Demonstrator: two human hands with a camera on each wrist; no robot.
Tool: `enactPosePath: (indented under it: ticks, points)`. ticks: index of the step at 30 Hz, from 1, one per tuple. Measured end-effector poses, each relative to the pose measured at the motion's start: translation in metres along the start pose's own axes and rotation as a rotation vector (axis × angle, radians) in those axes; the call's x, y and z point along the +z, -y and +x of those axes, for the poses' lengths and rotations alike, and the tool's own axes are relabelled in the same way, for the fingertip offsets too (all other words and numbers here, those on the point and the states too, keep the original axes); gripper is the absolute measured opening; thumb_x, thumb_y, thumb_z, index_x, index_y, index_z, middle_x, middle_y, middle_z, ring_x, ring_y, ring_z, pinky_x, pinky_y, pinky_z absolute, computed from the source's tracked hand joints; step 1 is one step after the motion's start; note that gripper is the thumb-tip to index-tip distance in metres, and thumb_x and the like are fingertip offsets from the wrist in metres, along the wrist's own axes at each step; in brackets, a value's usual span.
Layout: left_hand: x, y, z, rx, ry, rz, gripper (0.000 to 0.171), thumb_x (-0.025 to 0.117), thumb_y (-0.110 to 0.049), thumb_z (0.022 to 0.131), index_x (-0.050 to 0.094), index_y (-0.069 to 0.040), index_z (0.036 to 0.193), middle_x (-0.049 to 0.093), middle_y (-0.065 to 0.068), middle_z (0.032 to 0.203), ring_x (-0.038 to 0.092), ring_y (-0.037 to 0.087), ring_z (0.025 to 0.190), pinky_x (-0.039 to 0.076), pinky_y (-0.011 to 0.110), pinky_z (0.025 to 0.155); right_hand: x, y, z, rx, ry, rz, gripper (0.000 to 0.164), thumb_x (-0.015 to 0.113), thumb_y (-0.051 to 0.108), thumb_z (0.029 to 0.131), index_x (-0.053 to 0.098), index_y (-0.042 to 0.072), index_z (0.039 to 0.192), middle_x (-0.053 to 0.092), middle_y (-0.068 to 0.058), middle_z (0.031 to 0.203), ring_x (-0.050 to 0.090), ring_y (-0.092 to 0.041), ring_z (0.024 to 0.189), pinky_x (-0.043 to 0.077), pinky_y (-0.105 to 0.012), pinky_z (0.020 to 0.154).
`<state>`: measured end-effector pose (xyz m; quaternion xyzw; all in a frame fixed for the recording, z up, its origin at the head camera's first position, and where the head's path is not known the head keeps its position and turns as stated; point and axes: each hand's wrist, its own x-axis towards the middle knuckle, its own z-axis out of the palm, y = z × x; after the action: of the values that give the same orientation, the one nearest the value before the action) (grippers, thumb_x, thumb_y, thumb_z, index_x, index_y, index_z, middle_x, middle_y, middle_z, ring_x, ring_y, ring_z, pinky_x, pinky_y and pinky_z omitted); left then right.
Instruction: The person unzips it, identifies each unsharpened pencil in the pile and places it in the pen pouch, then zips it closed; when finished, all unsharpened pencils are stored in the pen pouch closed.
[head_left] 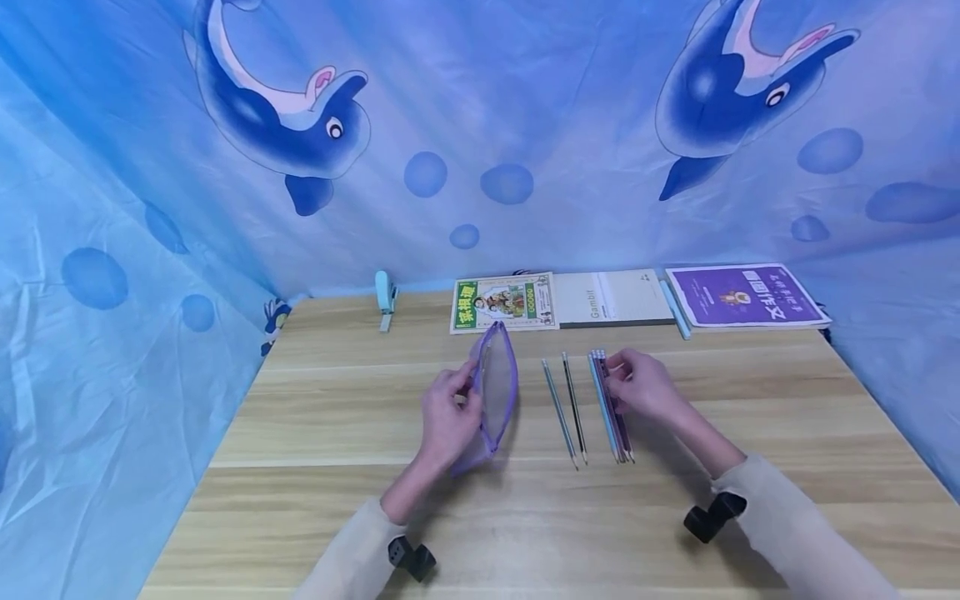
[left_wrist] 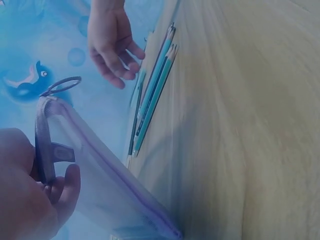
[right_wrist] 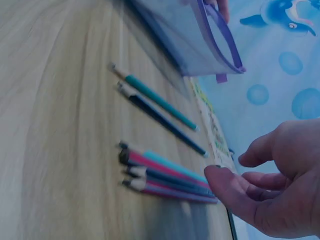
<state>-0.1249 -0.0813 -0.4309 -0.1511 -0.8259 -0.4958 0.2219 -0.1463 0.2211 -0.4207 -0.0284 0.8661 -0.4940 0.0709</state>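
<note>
My left hand (head_left: 450, 417) grips the edge of a see-through pencil pouch (left_wrist: 107, 195) with purple trim. The pouch is held up with its zip mouth spread apart, and a ring-shaped pull shows at one end in the left wrist view. To its right lie two separate pencils, one teal (head_left: 560, 413) and one black (head_left: 574, 408). Farther right, a bundle of several pencils (right_wrist: 170, 177) in light blue, red and dark colours lies side by side. Beside the bundle's blunt ends is my right hand (head_left: 645, 387), thumb and fingers apart in the right wrist view.
Along the table's back edge stand a light blue stapler (head_left: 385, 292), a green and yellow booklet (head_left: 504, 302), a pale notebook (head_left: 615, 298), a slim light blue stick (head_left: 676, 310) and a purple book (head_left: 746, 296). A blue dolphin-print curtain (head_left: 510, 100) hangs behind.
</note>
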Motion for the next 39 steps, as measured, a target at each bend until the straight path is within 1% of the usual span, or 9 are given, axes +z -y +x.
enactPosePath:
  ticks: [4, 11, 17, 21, 24, 27, 31, 35, 39]
  points:
    - [0.002, 0.0, -0.001, 0.006, 0.001, 0.001, 0.045, 0.059, 0.014, 0.076, 0.064, 0.012, 0.121, 0.062, 0.016, 0.083, 0.064, 0.026, 0.072, 0.057, 0.024, 0.056, -0.002, -0.006, -0.004, -0.027, 0.022, -0.065, 0.03, 0.06, -0.007, 0.084, 0.057, -0.017, 0.113, 0.063, -0.018, 0.088, 0.066, -0.03, 0.07, 0.061, -0.037, 0.06]
    - [0.006, 0.001, -0.003, 0.005, 0.005, -0.02, 0.047, 0.06, 0.016, 0.076, 0.065, 0.01, 0.122, 0.063, 0.014, 0.084, 0.064, 0.025, 0.072, 0.057, 0.025, 0.058, 0.003, -0.005, -0.006, 0.012, 0.094, -0.034, 0.032, 0.06, -0.012, 0.082, 0.058, -0.017, 0.114, 0.062, -0.017, 0.087, 0.065, -0.024, 0.07, 0.061, -0.035, 0.06]
    - [0.007, -0.001, -0.005, -0.014, 0.02, -0.031, 0.047, 0.06, 0.015, 0.077, 0.065, 0.009, 0.123, 0.063, 0.014, 0.085, 0.064, 0.024, 0.072, 0.057, 0.024, 0.058, 0.008, -0.001, -0.006, 0.013, 0.107, -0.161, 0.034, 0.063, -0.009, 0.085, 0.058, -0.015, 0.118, 0.062, -0.014, 0.084, 0.062, -0.021, 0.063, 0.059, -0.031, 0.056]
    - [0.008, -0.001, -0.005, 0.002, 0.015, -0.026, 0.047, 0.06, 0.016, 0.076, 0.065, 0.01, 0.123, 0.063, 0.015, 0.084, 0.064, 0.024, 0.072, 0.057, 0.024, 0.058, 0.012, 0.003, -0.004, -0.017, 0.114, -0.245, 0.034, 0.064, -0.008, 0.084, 0.057, -0.015, 0.117, 0.062, -0.012, 0.08, 0.06, -0.02, 0.058, 0.057, -0.029, 0.051]
    - [0.008, 0.0, -0.005, 0.015, 0.011, -0.02, 0.047, 0.06, 0.016, 0.076, 0.066, 0.01, 0.122, 0.063, 0.015, 0.084, 0.064, 0.025, 0.071, 0.058, 0.025, 0.059, 0.016, 0.005, -0.002, -0.012, 0.121, -0.299, 0.034, 0.065, -0.007, 0.084, 0.058, -0.014, 0.116, 0.061, -0.011, 0.077, 0.06, -0.02, 0.057, 0.055, -0.028, 0.049]
    - [0.008, 0.0, -0.005, 0.02, 0.009, -0.015, 0.046, 0.059, 0.016, 0.076, 0.066, 0.01, 0.121, 0.063, 0.015, 0.084, 0.064, 0.025, 0.071, 0.058, 0.025, 0.059, 0.017, 0.007, 0.0, 0.006, 0.124, -0.339, 0.035, 0.064, -0.006, 0.084, 0.058, -0.014, 0.117, 0.061, -0.011, 0.078, 0.059, -0.019, 0.056, 0.054, -0.027, 0.048]
    - [0.008, 0.0, -0.005, 0.019, 0.009, -0.012, 0.047, 0.059, 0.016, 0.076, 0.066, 0.01, 0.122, 0.064, 0.015, 0.084, 0.064, 0.025, 0.072, 0.058, 0.025, 0.06, 0.019, 0.008, 0.003, 0.019, 0.116, -0.362, 0.038, 0.064, -0.008, 0.083, 0.057, -0.015, 0.119, 0.061, -0.012, 0.078, 0.06, -0.019, 0.055, 0.054, -0.027, 0.048]
    - [0.008, 0.0, -0.005, 0.014, 0.011, -0.01, 0.047, 0.059, 0.016, 0.076, 0.066, 0.01, 0.122, 0.063, 0.014, 0.084, 0.064, 0.025, 0.072, 0.057, 0.025, 0.06, 0.022, 0.011, 0.005, 0.009, 0.12, -0.421, 0.042, 0.065, -0.006, 0.08, 0.058, -0.015, 0.121, 0.065, -0.016, 0.086, 0.06, -0.019, 0.059, 0.055, -0.029, 0.05]
    - [0.007, 0.0, -0.005, 0.01, 0.014, -0.01, 0.047, 0.059, 0.016, 0.076, 0.066, 0.009, 0.122, 0.063, 0.013, 0.084, 0.063, 0.024, 0.072, 0.057, 0.025, 0.06, 0.027, 0.013, 0.007, -0.022, 0.107, -0.495, 0.035, 0.067, -0.006, 0.078, 0.062, -0.012, 0.112, 0.065, -0.017, 0.089, 0.059, -0.021, 0.066, 0.054, -0.03, 0.054]
